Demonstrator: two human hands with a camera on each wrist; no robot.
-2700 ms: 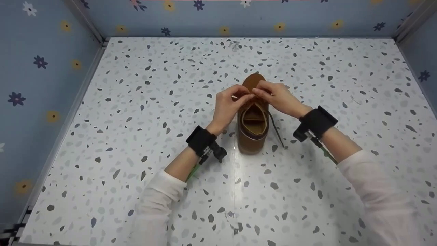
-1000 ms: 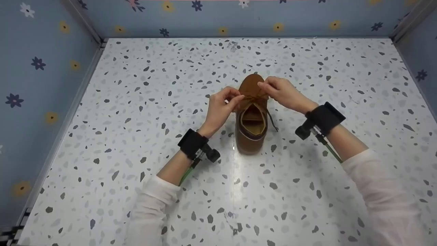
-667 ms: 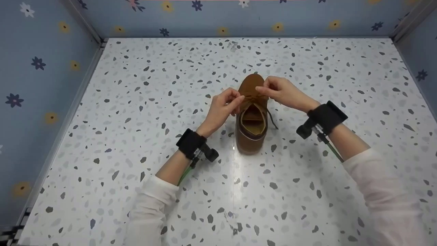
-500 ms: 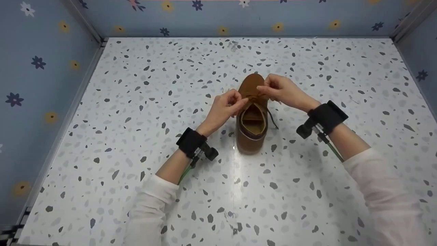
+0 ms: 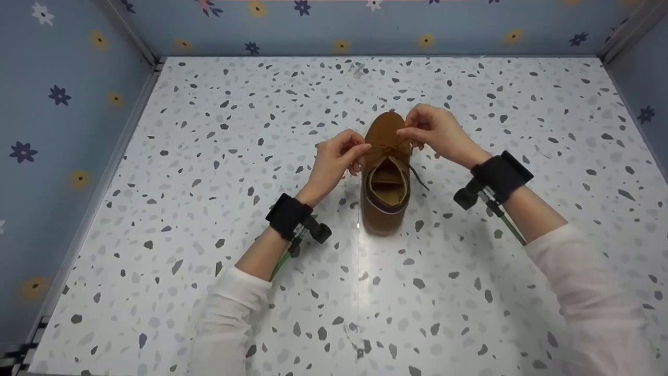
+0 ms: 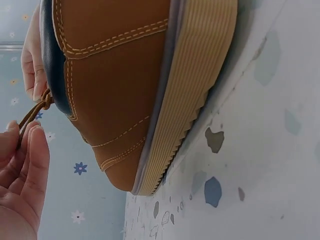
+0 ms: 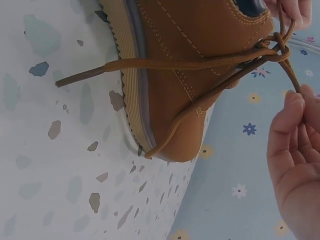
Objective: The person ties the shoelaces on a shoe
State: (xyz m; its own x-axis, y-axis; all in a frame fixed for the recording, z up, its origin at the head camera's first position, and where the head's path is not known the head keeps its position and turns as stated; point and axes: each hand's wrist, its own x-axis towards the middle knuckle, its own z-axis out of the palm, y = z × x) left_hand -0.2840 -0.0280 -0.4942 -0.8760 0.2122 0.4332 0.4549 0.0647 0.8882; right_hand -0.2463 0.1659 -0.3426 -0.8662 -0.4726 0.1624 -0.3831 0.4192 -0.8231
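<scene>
A brown ankle boot (image 5: 385,222) stands upright, its toe pointing away from me. Over its left side, my left hand (image 5: 334,162) pinches a doubled part of the brown shoelace (image 6: 31,115) between thumb and fingertips. On the right, my right hand (image 5: 443,133) pinches another part of the lace (image 7: 292,75), held taut. Between the hands sits a knot (image 7: 281,49) at the top of the lacing. One lace end (image 7: 80,77) with a dark tip hangs down the boot's right side. In the left wrist view, my left hand partly hides the lace it holds.
The boot rests on a white speckled tabletop (image 5: 209,209). Blue flowered panels (image 5: 297,31) border the table at the back and both sides. A black strap with a small camera (image 5: 295,219) is worn on each wrist, with a green cable.
My hands were close together over the lacing and have drawn apart, the left to the left, the right outward and away from me. The boot has hardly moved.
</scene>
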